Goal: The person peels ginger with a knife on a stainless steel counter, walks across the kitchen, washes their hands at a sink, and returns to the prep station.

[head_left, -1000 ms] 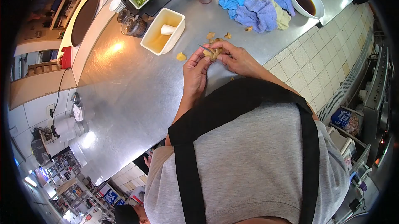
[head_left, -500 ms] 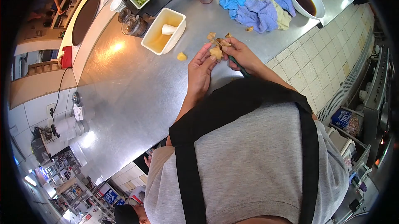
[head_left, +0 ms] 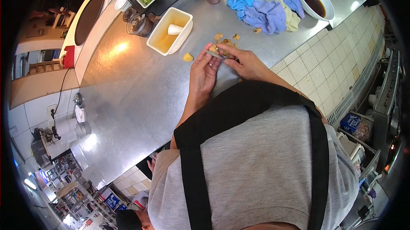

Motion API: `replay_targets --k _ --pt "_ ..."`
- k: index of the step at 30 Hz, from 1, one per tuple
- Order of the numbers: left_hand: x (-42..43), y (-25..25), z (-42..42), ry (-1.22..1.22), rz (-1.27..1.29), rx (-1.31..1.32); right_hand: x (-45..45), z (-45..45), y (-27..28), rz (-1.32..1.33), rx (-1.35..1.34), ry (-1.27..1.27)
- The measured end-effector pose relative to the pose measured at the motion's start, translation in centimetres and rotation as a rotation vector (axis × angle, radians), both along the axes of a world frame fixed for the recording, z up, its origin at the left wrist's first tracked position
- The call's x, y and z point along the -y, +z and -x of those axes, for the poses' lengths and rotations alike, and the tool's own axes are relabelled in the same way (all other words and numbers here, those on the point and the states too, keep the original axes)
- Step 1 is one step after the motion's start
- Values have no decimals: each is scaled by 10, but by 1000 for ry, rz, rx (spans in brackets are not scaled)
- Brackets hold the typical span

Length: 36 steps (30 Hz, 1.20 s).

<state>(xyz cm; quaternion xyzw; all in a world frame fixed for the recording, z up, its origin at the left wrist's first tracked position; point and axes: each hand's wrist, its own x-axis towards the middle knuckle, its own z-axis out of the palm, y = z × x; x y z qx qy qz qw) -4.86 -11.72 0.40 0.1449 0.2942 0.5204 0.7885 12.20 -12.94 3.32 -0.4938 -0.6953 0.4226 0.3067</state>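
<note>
Since half a second ago, the knife (head_left: 216,54) has swung lower, its blade now pointing to the left across the fingers, and the hands have drawn closer together. At upper centre of the frame, just above the bench (head_left: 141,97), a knobbly yellow piece (head_left: 213,48) sits at the fingertips, partly hidden. The left hand (head_left: 202,75) has its fingers closed on that piece; the right hand (head_left: 253,64) grips the knife, whose handle its fingers conceal. Brownish scraps (head_left: 218,36) lie just beyond, and a yellow lump (head_left: 188,57) rests near the left hand. Farther up and left stands a white tub (head_left: 154,44) with a white object (head_left: 174,29) inside. Crumpled cloths (head_left: 265,16) lie at upper right of centre, and a white bowl (head_left: 328,13) of dark liquid stands at upper right.
</note>
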Motion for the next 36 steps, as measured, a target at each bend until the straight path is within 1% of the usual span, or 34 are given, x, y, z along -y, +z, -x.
replay_targets --k 2,5,7,8,11,14,17,20,23,26,29,32,36 --pt "0 1 0 13 1 -37 0 1 -5 -46 -37 1" --pt "2 4 -1 11 1 -82 0 1 -3 -26 -25 10" --pt "3 4 -2 -13 -10 -102 -2 0 -4 41 -75 0" --pt "3 3 -2 -15 0 -92 -3 0 -5 75 -100 -2" --pt "2 1 -3 -23 22 -66 -5 1 -4 21 -81 -15" --pt "3 0 -3 -35 28 -55 -6 1 -13 10 -117 -39" --pt "4 -6 -3 -55 14 -69 -8 0 -18 269 -314 -47" --pt "3 -3 -3 -75 0 -60 -11 -8 -15 702 -819 -37" --pt "2 -3 0 -57 24 -10 -9 -7 -7 687 -795 -104" --pt "1 -2 -1 -6 55 31 -6 -7 -11 475 -452 -77" --pt "-1 -3 1 14 60 52 -1 -3 -7 143 -90 -2" --pt "-1 -6 2 22 50 8 0 0 4 142 -8 5" --pt "0 -4 1 59 16 -36 0 1 -3 24 -3 31"
